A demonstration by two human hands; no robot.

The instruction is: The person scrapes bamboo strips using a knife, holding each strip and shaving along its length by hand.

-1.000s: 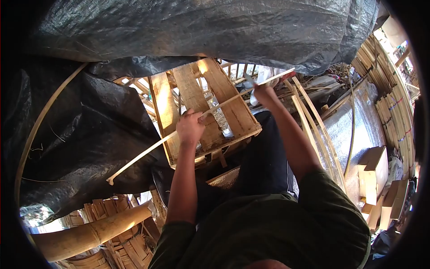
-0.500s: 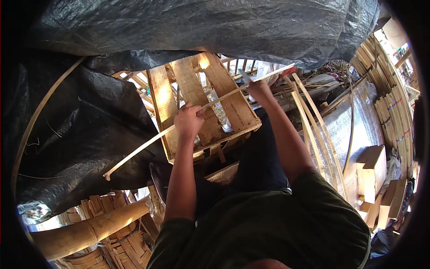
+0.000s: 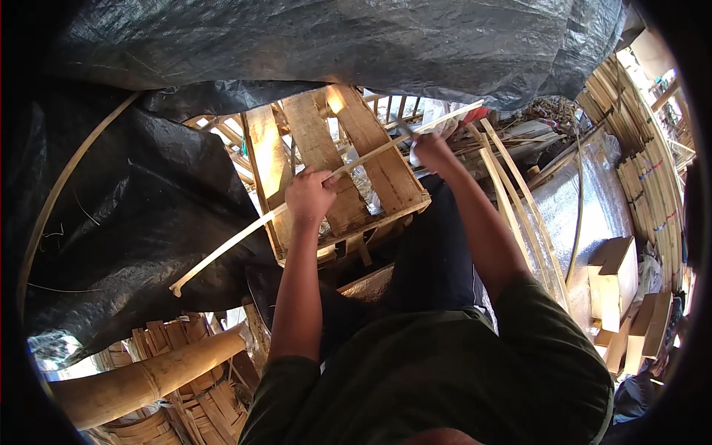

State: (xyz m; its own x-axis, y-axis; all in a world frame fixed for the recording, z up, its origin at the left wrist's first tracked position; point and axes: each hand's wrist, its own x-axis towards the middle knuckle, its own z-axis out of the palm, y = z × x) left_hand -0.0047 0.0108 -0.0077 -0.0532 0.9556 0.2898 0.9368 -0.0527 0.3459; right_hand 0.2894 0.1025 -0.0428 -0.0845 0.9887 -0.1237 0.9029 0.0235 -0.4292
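- From the head view, the left hand (image 3: 310, 196) has its fingers closed around a long pale strip (image 3: 365, 158), which lies slantwise over a slatted wooden crate (image 3: 386, 169); a loose grip could let the strip roll.
- The right hand (image 3: 434, 152) holds what looks like a knife (image 3: 403, 127), its fingers curled in a fist by the strip's far right part; whether they also pinch the strip I cannot tell.
- A slip of that blade along the strip could reach the left fingers, since both hands share its length.
- The dark trouser leg (image 3: 437, 245) is just beside the crate's right side, so a stroke running off toward the near side could nick it.
- The strip's near left end sticks out before the dark sheet (image 3: 133, 215) and could snag there if swung.
- Gaps between the slats could catch the blade's tip.
- Other pale strips (image 3: 498, 189) stand close to the right forearm, and an elbow moving wide could knock them.
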